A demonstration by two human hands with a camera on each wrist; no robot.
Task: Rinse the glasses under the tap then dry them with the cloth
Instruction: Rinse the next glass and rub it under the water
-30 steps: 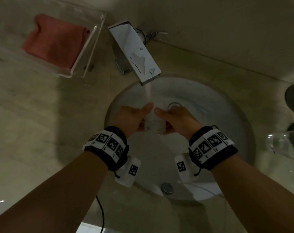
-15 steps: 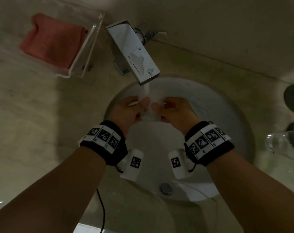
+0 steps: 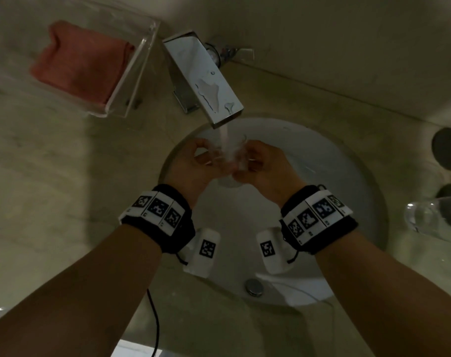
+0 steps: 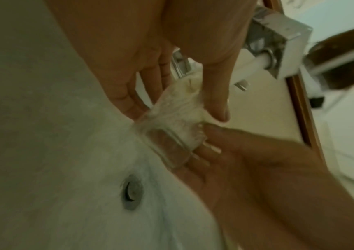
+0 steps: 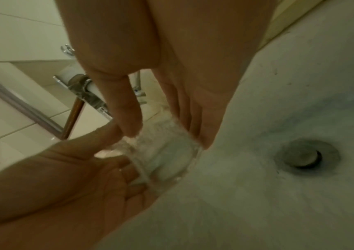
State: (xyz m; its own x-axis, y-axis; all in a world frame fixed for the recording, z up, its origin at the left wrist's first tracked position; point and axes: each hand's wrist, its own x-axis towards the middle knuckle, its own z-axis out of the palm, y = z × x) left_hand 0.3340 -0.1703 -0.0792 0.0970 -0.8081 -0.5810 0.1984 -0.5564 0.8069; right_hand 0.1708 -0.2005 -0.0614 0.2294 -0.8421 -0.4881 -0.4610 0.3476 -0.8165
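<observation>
- Head view: the glass (image 3: 228, 153) sits between both hands above the sink (image 3: 358, 191), directly in the stream of water (image 3: 224, 136) from the tap (image 3: 206, 81)
- Left hand (image 3: 193, 164): fingers and thumb curled round the left side of the glass, gripping it; the left wrist view shows the thumb (image 4: 215, 99) on one wall and the fingers (image 4: 133, 99) on the opposite wall
- Right hand (image 3: 263, 166): fingers curled round the right side of the glass, gripping it; the right wrist view shows water sheeting over the glass wall
- Step in hand, as judged: rinsing of this glass; drying not yet begun
- Second glass (image 3: 433, 217): lies on the counter (image 3: 52, 202) at the right edge of the sink, well apart from the hands; whether it is rinsed cannot be told
- Cloth (image 3: 80, 65): red, folded, in a clear tray (image 3: 139, 70) left of the tap, untouched
- Next move, as judged: turn the glass so water reaches every wall, tip it to drain, then free one hand to reach left for the cloth
- Caution: wet glass is slippery; a firm one-handed hold is needed before the other hand lets go
</observation>
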